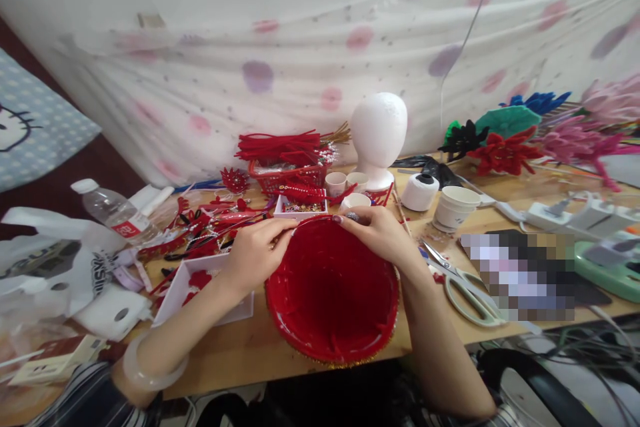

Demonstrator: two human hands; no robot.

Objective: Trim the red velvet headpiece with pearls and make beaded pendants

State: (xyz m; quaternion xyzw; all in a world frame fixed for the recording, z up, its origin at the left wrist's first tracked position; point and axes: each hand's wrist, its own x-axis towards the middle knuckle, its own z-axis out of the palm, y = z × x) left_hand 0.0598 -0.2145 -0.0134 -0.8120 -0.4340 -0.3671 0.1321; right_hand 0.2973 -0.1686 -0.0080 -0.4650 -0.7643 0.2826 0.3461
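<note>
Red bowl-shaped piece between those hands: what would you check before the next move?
1. Right hand holding the red bowl-shaped piece: ok, thumb over the far rim.
2. Left hand gripping the rim: cannot tell; its fingers meet at the upper left.
3. Inside free of loose bits: cannot tell, the depths are dark.
4. Scissors put down: ok, on the table, right of the right forearm.
5. Space under the left forearm free: not ok, a white tray lies partly there.
6. Bottle capped: ok.
</note>
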